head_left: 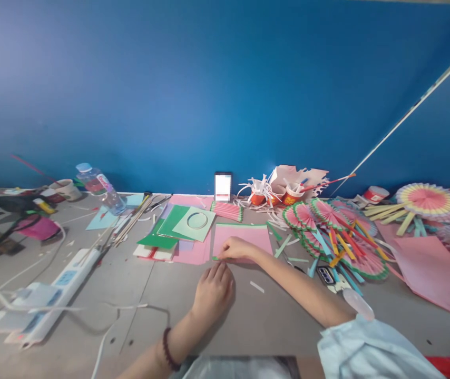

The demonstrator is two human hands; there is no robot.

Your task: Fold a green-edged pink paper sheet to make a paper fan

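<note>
Pink paper sheet (262, 239), flat, w/ a narrow green strip (244, 226) along its far edge & a bit of green at its near L corner; lies roughly mid tabletop (264, 329), btwn near & far edges.

R hand (233, 248): over the sheet's near L part, fingers bent, tips down by that green bit; can't tell if pinching or just pressing. Its forearm slants in from the tabletop's near R, hiding part of the sheet's near edge. L hand (215, 287): just below R hand, palm down, fingers curled; can't tell if it grips anything. Dark bracelet (167, 348) on L wrist.

L of sheet: green paper (172, 223), pale green sheet (205, 234) w/ ring (206, 221) on top. Tabletop's far edge: phone (222, 188) upright, paper cups (292, 196) to its R. Toward R edge: pleated paper fans (328, 215), piled. Toward near L corner: power strip (65, 295). White scrap (257, 287) near R forearm.
</note>
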